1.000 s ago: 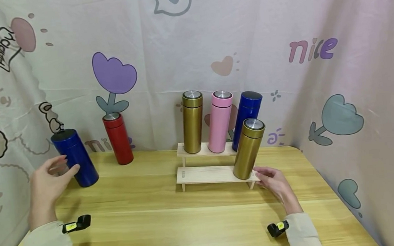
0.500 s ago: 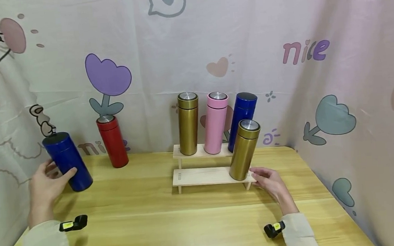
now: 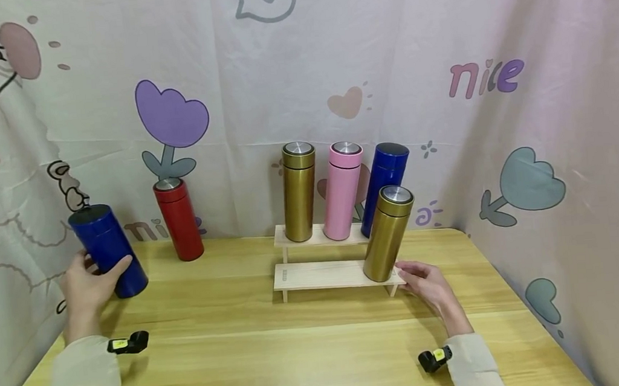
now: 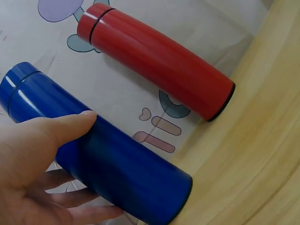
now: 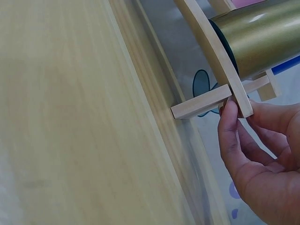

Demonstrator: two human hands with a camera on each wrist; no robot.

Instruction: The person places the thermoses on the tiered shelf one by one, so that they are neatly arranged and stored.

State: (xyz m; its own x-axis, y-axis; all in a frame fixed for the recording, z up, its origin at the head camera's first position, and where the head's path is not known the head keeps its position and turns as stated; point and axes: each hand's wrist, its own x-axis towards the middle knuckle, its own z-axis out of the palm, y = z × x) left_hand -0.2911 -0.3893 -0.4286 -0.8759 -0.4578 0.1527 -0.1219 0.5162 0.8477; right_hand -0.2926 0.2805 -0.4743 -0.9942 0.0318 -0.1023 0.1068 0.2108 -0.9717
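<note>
My left hand holds a blue thermos at the left of the table, its thumb across the front and the fingers curled behind. A red thermos stands just to the right of it. At the right, my right hand pinches the end of a two-tier wooden rack between thumb and fingertips. On the lower tier, beside that hand, stands a gold thermos. The upper tier bears another gold thermos, a pink thermos and a blue thermos, partly hidden.
The wooden table ends at a patterned cloth backdrop behind and along both sides. In the right wrist view, a rack leg stands beside my fingertips.
My left hand has gone from apart fingers beside the blue thermos to a grip around it. My right hand keeps its place at the rack's end.
</note>
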